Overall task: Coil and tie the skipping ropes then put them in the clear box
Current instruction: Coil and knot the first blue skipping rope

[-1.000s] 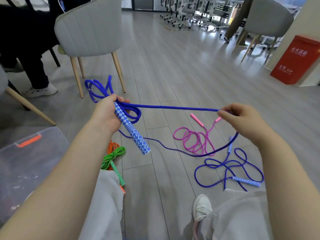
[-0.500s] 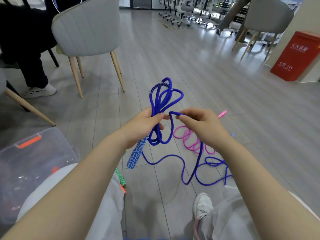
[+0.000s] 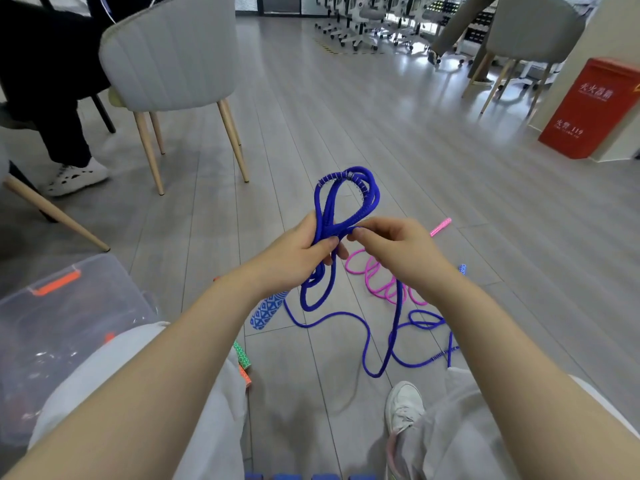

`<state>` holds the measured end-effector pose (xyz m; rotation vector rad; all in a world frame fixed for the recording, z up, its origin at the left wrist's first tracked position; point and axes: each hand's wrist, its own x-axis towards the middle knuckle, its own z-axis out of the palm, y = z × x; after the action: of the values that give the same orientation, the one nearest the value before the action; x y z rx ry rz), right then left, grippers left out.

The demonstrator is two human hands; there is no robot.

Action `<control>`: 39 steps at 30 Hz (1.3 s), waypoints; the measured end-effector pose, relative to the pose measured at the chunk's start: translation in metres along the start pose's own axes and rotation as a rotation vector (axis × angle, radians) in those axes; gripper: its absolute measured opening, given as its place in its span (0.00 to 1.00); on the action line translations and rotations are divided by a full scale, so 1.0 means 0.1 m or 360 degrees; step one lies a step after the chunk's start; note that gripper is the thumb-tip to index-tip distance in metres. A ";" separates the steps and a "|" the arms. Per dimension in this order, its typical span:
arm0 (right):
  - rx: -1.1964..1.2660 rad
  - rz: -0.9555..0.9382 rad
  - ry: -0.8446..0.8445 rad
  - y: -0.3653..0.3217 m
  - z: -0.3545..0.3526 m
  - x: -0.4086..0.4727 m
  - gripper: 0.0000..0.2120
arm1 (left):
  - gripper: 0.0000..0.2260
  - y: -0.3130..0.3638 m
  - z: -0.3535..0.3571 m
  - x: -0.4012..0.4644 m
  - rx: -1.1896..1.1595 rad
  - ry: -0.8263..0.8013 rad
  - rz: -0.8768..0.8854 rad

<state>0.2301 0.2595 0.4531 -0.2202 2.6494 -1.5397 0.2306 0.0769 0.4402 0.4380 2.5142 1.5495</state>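
Grey plank flooring (image 3: 433, 140) runs across the room, with a grey upholstered chair (image 3: 173, 53) on wooden legs to the left and a red bin (image 3: 595, 109) against the far right wall. Both hands meet above the floor over a blue skipping rope (image 3: 346, 202). The left hand (image 3: 298, 251) grips the gathered loops, fingers curled round the bundle, so the loops stand up above the fist and hang below it. The right hand (image 3: 391, 247) pinches a strand of the same rope right beside the left thumb. Beneath the left wrist the rope's blue patterned handle (image 3: 268, 311) hangs down, and the loose length trails in curves over the floor. A pink skipping rope (image 3: 377, 282) lies uncoiled just behind the right hand. The clear box (image 3: 52, 327), with an orange latch, sits at the lower left beside the person's knee, and green and orange handles (image 3: 242, 365) poke out near that knee.
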 end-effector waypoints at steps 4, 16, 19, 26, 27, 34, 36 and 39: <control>0.0035 0.0000 0.0005 0.04 0.00 0.02 0.07 | 0.06 0.00 0.02 0.02 0.0067 -0.0118 -0.0078; 0.0748 0.0331 -0.0046 0.13 -0.62 0.06 0.20 | 0.05 -0.09 -0.20 0.06 0.0440 -0.0168 -0.0211; 0.1003 0.0327 0.0115 0.17 -0.89 0.05 0.18 | 0.07 -0.23 -0.37 0.12 0.0618 0.0167 -0.0202; 0.1124 0.0026 0.0097 0.17 -0.59 0.07 0.13 | 0.06 -0.16 -0.26 0.16 -0.0685 0.0502 -0.0305; 0.1046 0.0012 0.0037 0.14 -0.47 0.06 0.13 | 0.05 -0.14 -0.21 0.16 -0.0747 0.0490 -0.0290; 0.0412 0.0014 -0.0248 -0.04 0.15 -0.01 0.12 | 0.07 0.02 0.01 0.07 -0.0507 0.0384 -0.0018; 0.0274 -0.0040 -0.0223 -0.05 0.19 0.00 0.12 | 0.08 0.05 0.03 0.03 -0.0495 0.0315 -0.0049; 0.0132 -0.0034 -0.0152 -0.07 0.15 0.00 0.11 | 0.08 0.07 0.01 0.01 -0.0541 0.0241 -0.0056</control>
<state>0.2326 0.2431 0.4514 -0.3097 2.5131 -1.5993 0.2314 0.0809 0.4462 0.2345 2.2756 2.0134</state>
